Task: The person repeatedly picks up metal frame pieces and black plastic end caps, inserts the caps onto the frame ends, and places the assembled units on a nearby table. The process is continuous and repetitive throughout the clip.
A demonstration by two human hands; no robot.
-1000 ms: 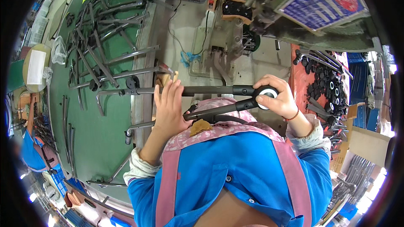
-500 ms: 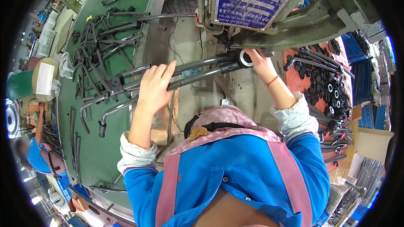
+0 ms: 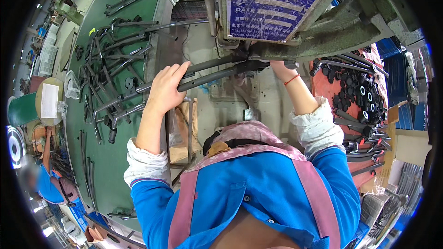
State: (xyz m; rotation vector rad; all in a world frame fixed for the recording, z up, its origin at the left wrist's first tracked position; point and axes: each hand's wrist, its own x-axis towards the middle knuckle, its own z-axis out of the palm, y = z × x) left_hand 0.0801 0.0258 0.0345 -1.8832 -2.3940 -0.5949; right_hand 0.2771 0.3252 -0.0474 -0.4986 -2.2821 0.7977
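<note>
Frame [image 3: 207, 79] now has its hub end at the press [image 3: 332, 41], white ring gone from sight; likely being lined up. Tubes cross green table's [image 3: 120, 166] right edge. Left hand [image 3: 166, 88] clasps tubes; right hand's [image 3: 280, 70] grip hidden, can't tell.

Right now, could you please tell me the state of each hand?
Left hand: closed around the dark metal tubes.
Right hand: at their right end, partly hidden by the machine; its grip cannot be told.
</note>
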